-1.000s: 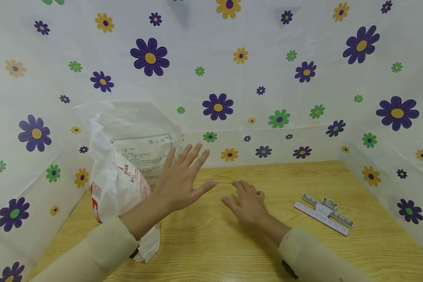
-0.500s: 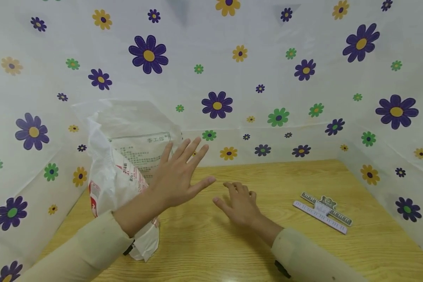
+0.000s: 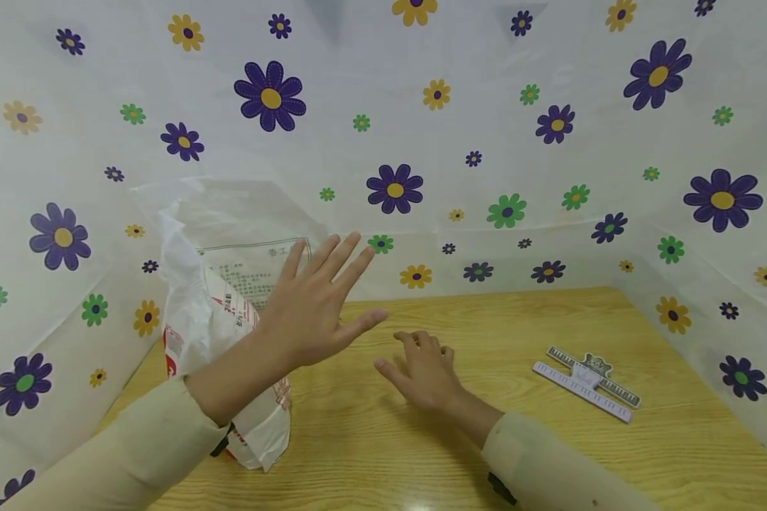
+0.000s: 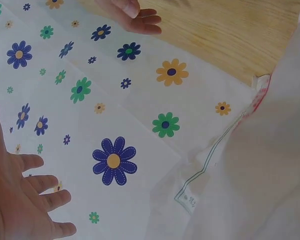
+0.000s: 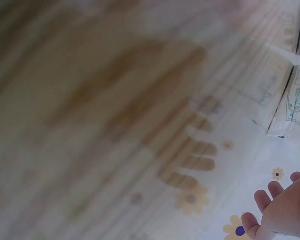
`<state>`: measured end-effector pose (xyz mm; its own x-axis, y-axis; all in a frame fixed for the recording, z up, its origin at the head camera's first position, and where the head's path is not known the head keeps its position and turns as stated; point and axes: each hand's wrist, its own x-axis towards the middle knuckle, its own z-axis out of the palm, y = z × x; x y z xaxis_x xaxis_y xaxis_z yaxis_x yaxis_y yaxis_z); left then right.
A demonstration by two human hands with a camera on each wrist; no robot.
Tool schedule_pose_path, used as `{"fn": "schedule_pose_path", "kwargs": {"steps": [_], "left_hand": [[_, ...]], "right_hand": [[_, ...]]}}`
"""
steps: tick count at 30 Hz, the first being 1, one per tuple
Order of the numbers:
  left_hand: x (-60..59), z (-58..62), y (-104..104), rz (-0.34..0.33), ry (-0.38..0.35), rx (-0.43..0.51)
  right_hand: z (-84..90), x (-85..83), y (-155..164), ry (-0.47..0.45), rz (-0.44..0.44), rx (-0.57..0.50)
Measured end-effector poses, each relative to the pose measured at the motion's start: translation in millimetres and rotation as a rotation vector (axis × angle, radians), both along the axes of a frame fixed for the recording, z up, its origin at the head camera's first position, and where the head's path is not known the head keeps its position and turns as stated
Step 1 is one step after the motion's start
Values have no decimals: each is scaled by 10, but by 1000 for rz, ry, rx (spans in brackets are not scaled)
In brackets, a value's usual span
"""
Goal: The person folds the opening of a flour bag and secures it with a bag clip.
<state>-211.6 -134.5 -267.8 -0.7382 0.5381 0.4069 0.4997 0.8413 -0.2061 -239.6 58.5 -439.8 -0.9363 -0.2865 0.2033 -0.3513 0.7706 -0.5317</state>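
My left hand [image 3: 309, 309] hovers with fingers spread, thumb pointing right, in front of a white plastic bag [image 3: 182, 298] with red and green print. The hand and forearm hide part of the bag. In the left wrist view this hand [image 4: 15, 200] is at the left, and the bag [image 4: 270, 155] fills the right side. To its right, my right hand [image 3: 425, 372] is low over the table, fingers loosely bent, holding nothing. A long clip [image 3: 584, 380] with a piano-key pattern and a bear shape lies on the table further right. Much of the right wrist view is blurred.
The wood-grain table [image 3: 518, 326] carries the bag on the left and the clip on the right. A white curtain [image 3: 434, 142] with purple, yellow and green flowers encloses the back and both sides.
Both hands have shifted a little to the left, the left one also slightly upward. The bag and clip stay in place. Neither hand has taken hold of anything.
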Motion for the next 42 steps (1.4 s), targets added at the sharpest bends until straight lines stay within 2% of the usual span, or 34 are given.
{"fn": "schedule_pose_path", "kwargs": {"steps": [9,17,28,42], "left_hand": [[66,174,-65,-1,20,5],[59,331,-160,23,31,16],[74,600,-374,55,65,7],[105,694,-585,104,59,4]], "right_hand": [[-7,18,-90,11,17,15],[-37,52,-206,18,43,6],[-52,88,-354,19,76,109],[-38,164,-528,43,111,168]]}}
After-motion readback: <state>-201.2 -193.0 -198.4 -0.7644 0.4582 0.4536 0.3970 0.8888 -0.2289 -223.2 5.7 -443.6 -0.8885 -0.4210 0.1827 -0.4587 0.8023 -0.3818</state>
